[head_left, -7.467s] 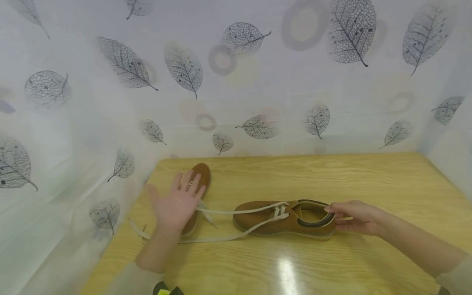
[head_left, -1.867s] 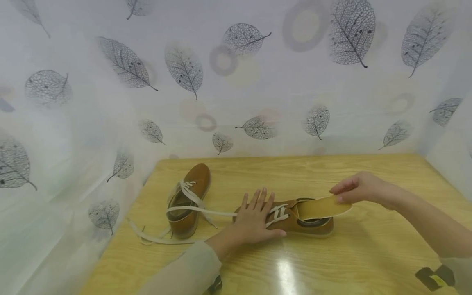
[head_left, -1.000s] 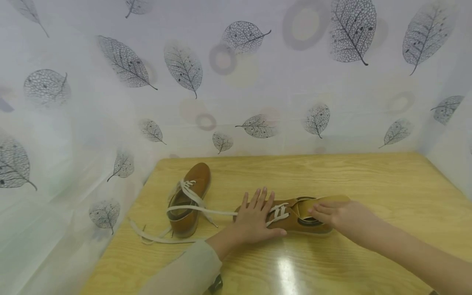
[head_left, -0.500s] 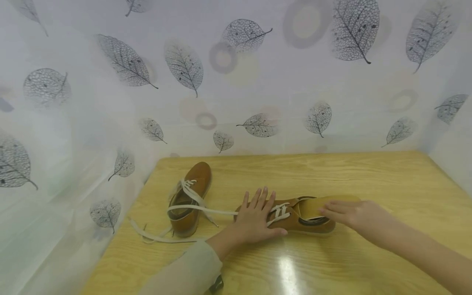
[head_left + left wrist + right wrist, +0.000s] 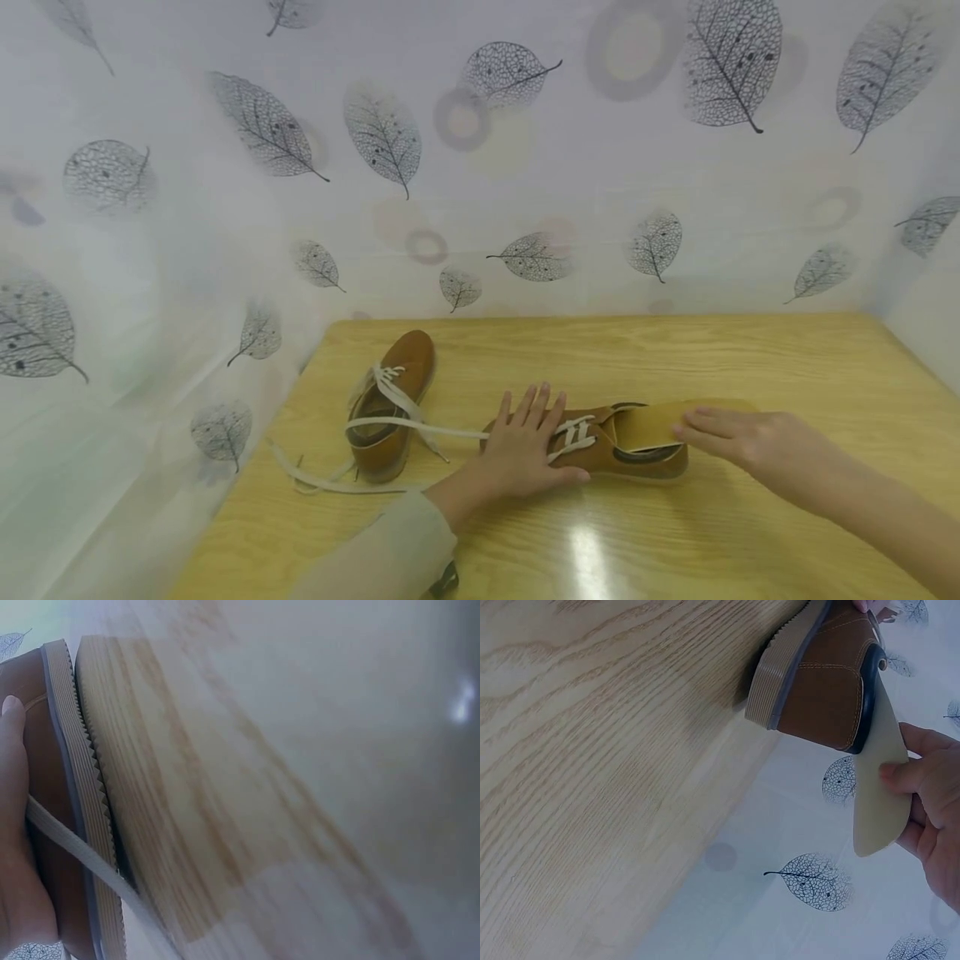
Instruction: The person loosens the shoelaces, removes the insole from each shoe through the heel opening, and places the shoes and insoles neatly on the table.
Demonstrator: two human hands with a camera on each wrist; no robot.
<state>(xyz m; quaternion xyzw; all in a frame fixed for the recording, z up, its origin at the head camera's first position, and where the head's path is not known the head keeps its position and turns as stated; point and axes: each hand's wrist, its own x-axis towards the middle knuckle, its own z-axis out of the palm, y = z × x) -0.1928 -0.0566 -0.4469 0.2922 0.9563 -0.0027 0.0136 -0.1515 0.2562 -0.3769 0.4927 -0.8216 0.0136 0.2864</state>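
Observation:
A brown lace-up shoe (image 5: pixel 648 467) lies on the table, toe to the left, in the head view. My left hand (image 5: pixel 517 454) rests on its toe and front part with fingers spread. A tan insole (image 5: pixel 648 425) sticks up and out of the shoe's opening past the heel; its front end is hidden inside. My right hand (image 5: pixel 757 442) pinches this insole, thumb on one face and fingers on the other, as the right wrist view shows with the insole's pale underside (image 5: pixel 880 802). The left wrist view shows the shoe's ridged sole edge (image 5: pixel 94 795) beside the hand.
A second brown shoe (image 5: pixel 386 454) stands at the left of the wooden table (image 5: pixel 810 358), toe pointing away. Long pale laces (image 5: pixel 442 432) stretch between the shoes, and a loose lace loop (image 5: pixel 322 482) lies at the left. A leaf-printed curtain (image 5: pixel 562 183) hangs behind.
My left hand has come from above the other shoe onto this one's toe. My right hand, earlier at the heel, now holds the insole, which has slid rightward out of the shoe.

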